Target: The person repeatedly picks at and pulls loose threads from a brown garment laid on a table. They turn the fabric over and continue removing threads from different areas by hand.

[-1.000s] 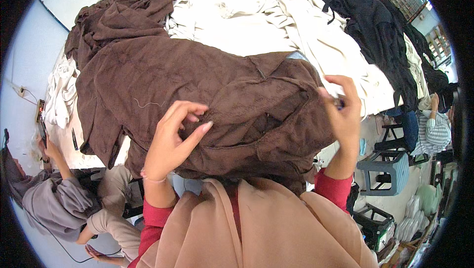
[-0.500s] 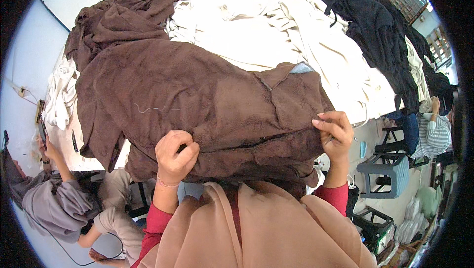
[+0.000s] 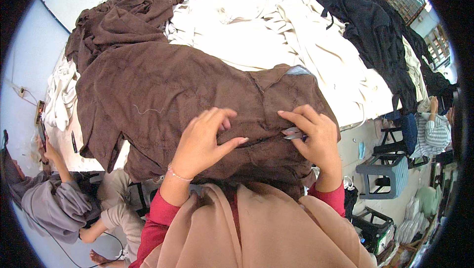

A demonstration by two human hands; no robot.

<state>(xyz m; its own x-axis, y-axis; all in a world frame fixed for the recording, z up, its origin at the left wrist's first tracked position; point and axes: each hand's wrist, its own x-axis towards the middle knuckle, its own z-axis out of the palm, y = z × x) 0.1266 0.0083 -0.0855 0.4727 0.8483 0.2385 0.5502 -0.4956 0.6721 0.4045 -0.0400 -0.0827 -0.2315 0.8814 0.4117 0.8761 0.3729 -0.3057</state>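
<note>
A brown fabric garment (image 3: 148, 90) lies spread in front of me, with a dark seam across its near half, a loose pale thread on it and a light blue patch at its upper right corner. My left hand (image 3: 210, 134) is over the middle of the garment, fingers apart and holding nothing. To its right, my right hand (image 3: 308, 137) is curled round small silver thread snips (image 3: 292, 133), their tips at the seam, with the index finger stretched out over the cloth.
Heaps of brown (image 3: 123, 16), white (image 3: 247, 21) and black (image 3: 365, 36) fabric cover the far table. At left a person in grey (image 3: 54, 204) sits; another in stripes (image 3: 434, 129) is at right beside plastic stools (image 3: 380, 174). Bundles (image 3: 414, 218) lie lower right.
Both hands have moved inward over the garment. My left hand, closed on the cloth half a second ago, has opened and risen. The snips in my right hand now show clearly.
</note>
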